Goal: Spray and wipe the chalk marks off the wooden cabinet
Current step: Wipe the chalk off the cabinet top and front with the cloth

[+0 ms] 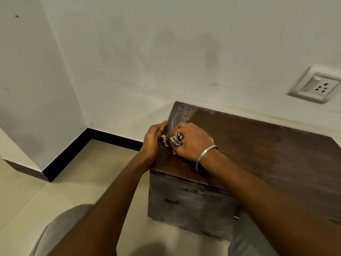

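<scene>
A low dark wooden cabinet stands against the white wall. White chalk marks, among them a curved line, remain on its far left corner. My right hand presses a crumpled striped cloth onto the top, just below the marks; a silver bangle sits on that wrist. My left hand grips the cabinet's left edge and touches a loose end of the cloth. No spray bottle shows in the head view.
A wall socket with a switch sits above the cabinet at the right. Beige floor tiles and a black skirting board lie to the left, where the walls meet in a corner. My knee in grey cloth is low at the left.
</scene>
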